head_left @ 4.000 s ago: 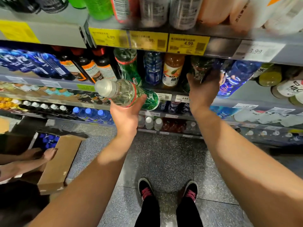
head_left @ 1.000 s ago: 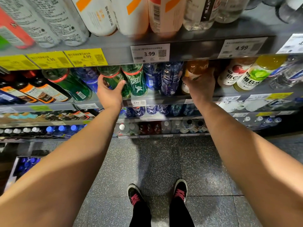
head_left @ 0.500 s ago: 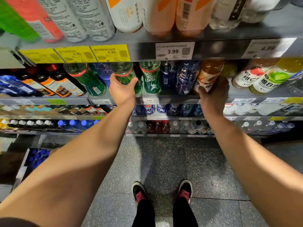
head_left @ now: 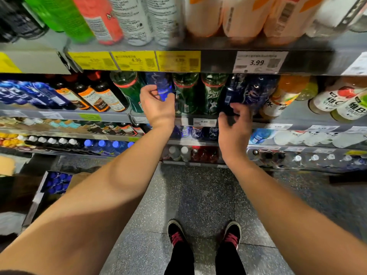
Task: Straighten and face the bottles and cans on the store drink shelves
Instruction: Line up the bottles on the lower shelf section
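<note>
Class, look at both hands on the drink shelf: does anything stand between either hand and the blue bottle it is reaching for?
Nothing visible does. The left hand is already on a blue bottle, and the right hand touches the base of another dark blue bottle. Two green bottles stand between the hands, beside each grip, not blocking it.

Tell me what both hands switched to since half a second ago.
The left hand left the green bottle for a blue bottle beside it. The right hand left the orange bottle for a dark blue bottle. Green bottles stayed upright.
</note>
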`<action>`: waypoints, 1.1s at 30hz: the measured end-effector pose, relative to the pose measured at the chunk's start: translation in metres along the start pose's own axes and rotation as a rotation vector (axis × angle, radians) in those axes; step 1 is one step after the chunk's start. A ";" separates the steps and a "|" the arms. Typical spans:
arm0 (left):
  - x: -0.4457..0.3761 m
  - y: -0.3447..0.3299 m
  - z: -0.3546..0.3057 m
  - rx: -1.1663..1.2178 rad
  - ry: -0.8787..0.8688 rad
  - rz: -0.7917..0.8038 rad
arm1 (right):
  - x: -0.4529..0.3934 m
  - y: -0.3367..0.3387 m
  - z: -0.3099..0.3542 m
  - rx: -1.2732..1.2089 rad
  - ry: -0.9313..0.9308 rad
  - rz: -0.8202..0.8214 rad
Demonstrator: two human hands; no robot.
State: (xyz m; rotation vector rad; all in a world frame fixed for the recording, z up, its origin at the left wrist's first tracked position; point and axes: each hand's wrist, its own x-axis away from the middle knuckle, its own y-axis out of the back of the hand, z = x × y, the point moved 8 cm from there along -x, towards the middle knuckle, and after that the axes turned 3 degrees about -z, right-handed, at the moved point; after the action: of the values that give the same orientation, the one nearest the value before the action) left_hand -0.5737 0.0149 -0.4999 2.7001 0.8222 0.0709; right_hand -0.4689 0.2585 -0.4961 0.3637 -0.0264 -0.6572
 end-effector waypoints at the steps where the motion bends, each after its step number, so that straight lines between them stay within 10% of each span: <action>1: -0.005 0.005 0.004 0.005 0.003 -0.019 | 0.003 -0.009 0.003 -0.005 -0.014 0.024; 14: -0.035 -0.024 0.015 -0.012 0.120 0.210 | 0.026 -0.060 0.012 -0.044 -0.051 0.076; 33: 0.003 0.043 0.025 0.161 0.026 0.015 | 0.028 -0.110 0.024 -0.014 -0.085 0.227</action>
State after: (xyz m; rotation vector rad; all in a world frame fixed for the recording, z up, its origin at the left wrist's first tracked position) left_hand -0.5444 -0.0245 -0.5105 2.8614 0.8490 0.0455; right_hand -0.5146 0.1539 -0.5137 0.3134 -0.1423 -0.4478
